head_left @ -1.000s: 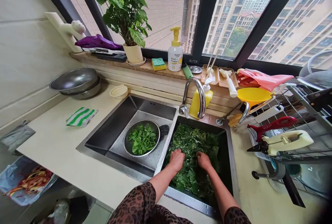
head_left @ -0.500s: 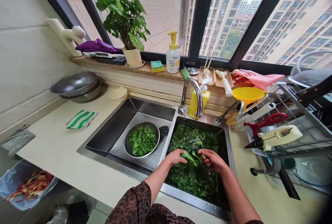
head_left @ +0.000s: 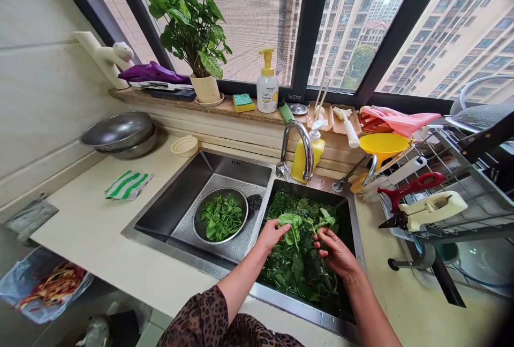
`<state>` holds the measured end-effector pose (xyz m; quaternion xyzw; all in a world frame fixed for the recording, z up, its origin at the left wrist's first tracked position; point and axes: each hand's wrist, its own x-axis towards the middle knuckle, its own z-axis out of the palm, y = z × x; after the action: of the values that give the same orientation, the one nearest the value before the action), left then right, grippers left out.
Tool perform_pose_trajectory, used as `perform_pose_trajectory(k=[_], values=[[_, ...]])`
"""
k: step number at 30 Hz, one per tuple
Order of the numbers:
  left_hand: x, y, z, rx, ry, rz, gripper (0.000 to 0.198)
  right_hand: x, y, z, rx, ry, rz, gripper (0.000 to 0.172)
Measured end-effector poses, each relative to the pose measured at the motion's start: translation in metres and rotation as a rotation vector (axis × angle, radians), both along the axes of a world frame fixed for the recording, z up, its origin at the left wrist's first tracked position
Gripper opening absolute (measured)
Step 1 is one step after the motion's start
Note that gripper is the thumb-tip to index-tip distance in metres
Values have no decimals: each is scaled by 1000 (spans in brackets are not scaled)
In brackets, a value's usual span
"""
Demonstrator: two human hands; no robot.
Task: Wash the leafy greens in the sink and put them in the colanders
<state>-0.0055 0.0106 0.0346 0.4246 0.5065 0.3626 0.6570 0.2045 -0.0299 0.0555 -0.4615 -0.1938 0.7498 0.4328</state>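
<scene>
faucet (head_left: pixel 309 155) blocks behind the greens (head_left: pixel 295 272); room over the divider (head_left: pixel 264 209).

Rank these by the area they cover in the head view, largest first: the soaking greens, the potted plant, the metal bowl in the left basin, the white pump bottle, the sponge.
1. Soaking greens and potted plant: too close to rank, the greens being partly covered.
2. Metal bowl
3. White pump bottle
4. Sponge

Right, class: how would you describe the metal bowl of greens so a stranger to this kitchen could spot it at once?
Under the window, find the double sink set in the pale counter. In its left basin sits a round metal bowl holding leafy greens. Stacked pans stand on the counter, and loose greens lie in the right basin; this bowl alone sits in the sink.
</scene>
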Motion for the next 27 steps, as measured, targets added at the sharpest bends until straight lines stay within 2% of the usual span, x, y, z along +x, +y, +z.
perform_pose_trajectory(k=[4, 9, 12, 17, 19, 21, 24, 25, 27], values=[[5, -4, -1, -41, -16, 88, 44, -19, -4, -1, 14, -197, 91, 33], [14, -11, 3, -27, -23, 57, 42, -44, -4, -10, 163, -531, 195, 27], [15, -11, 2, -7, -9, 52, 43, -44, 0, -15, 115, -451, 205, 27], [3, -2, -3, 13, 109, 225, 47, -28, 3, -18, 7, -215, 217, 32], [-2, -1, -2, 53, 143, 167, 45, -21, 2, -18, -24, -145, 229, 29], [-4, -3, 1, 94, 152, 15, 45, -17, 0, -18, -64, -50, 276, 27], [0, -7, 5, 131, 70, -171, 76, -15, -2, -22, -117, 61, 411, 28], [3, -8, 6, 133, 28, -201, 80, -16, -2, -23, -115, 80, 463, 29], [8, -9, 7, 123, -47, -224, 71, -17, -3, -28, -85, 111, 558, 31]])
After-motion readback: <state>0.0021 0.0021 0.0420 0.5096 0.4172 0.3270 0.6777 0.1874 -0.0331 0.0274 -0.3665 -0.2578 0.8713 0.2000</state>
